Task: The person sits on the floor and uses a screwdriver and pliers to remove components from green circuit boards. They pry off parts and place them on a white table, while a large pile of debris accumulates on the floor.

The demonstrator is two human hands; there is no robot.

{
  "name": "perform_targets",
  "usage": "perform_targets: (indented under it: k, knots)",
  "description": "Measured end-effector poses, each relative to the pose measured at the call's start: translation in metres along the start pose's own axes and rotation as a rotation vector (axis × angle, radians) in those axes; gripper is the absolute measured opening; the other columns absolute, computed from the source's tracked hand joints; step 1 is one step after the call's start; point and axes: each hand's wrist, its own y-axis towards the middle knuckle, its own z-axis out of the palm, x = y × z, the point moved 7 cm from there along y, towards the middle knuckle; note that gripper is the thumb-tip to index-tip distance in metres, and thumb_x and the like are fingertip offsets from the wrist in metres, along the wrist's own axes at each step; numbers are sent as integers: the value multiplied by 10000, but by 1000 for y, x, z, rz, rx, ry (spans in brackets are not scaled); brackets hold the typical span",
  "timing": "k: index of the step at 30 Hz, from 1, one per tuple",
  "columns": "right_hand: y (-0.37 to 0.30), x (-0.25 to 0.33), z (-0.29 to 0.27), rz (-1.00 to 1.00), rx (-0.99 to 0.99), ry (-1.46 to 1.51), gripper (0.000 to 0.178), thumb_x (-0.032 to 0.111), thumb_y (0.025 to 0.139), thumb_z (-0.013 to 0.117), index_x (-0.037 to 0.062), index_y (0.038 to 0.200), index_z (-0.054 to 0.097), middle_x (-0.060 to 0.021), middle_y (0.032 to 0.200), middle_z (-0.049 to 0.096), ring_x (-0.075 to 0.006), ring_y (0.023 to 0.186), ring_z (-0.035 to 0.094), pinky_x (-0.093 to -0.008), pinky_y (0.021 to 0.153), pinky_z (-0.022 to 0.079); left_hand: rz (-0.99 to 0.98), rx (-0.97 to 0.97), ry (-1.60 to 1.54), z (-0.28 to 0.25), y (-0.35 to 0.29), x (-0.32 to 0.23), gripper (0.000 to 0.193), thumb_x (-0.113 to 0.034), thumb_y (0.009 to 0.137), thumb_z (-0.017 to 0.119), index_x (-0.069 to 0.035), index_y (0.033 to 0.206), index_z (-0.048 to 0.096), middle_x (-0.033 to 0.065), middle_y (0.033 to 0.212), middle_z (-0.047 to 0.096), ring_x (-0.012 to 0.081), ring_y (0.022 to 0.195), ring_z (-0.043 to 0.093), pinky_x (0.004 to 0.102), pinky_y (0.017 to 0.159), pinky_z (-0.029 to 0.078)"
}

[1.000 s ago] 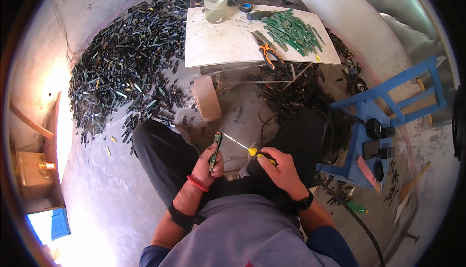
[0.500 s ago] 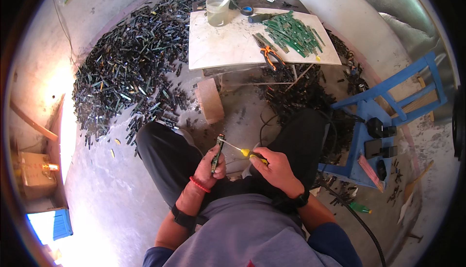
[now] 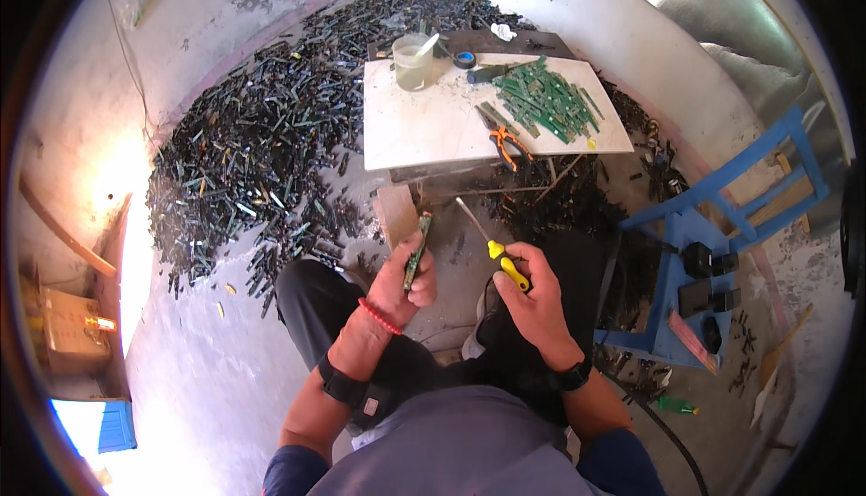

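At mid-frame, a narrow green strip (image 3: 416, 258) is gripped, tilted, by the left hand (image 3: 403, 281) with fingers closed, while a yellow-handled screwdriver (image 3: 497, 251) is held by the right hand's (image 3: 535, 296) curled fingers, its tip separated from the strip by clear space, below the white-topped table's (image 3: 433, 133) near edge.

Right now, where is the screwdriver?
In the head view, the screwdriver is just right of centre, held in the right hand, apart from the strip in the left hand.

left hand (image 3: 397, 281): fingers (image 3: 421, 292) curled | right hand (image 3: 538, 304): fingers curled | hands apart | forearms (image 3: 312, 413) angled inward
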Motion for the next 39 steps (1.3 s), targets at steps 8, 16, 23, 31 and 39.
perform_targets:
  k: [8,16,23,31,39]
  knots:
    - [109,18,5,-51,-115,157,228,83,883,613,-1,1083,541,-25,814,583,-47,697,478,-203,598,405,19,22,24,5,64,-50,434,-481,928,471,-116,696,443,-1,487,356,118,379,290,251,377,235]
    - [176,-9,2,-131,47,4,176,46,849,636,-14,1001,569,-45,728,601,-49,651,516,-218,586,427,-15,59,-59,-17,112,-57,433,-462,968,363,-117,718,440,-7,470,359,116,354,287,256,381,254]
    - [171,-32,-4,-37,136,-48,175,62,808,683,-10,951,611,-65,773,649,-75,687,582,-224,626,465,-14,24,-59,-22,115,-65,465,-498,956,367,-118,697,439,0,456,352,123,344,284,264,364,239]
    - [166,-41,3,-45,166,-81,172,56,806,681,6,954,612,-78,775,661,-81,666,590,-232,612,477,-36,-35,-96,-20,113,-59,514,-530,952,344,-110,673,444,15,440,335,138,340,261,272,354,226]
    - [165,-42,5,-38,165,-67,168,59,807,679,7,954,616,-85,776,659,-85,656,586,-236,601,473,-27,15,-95,-19,118,-56,528,-576,947,310,-124,713,452,-12,446,347,122,337,279,264,368,241]
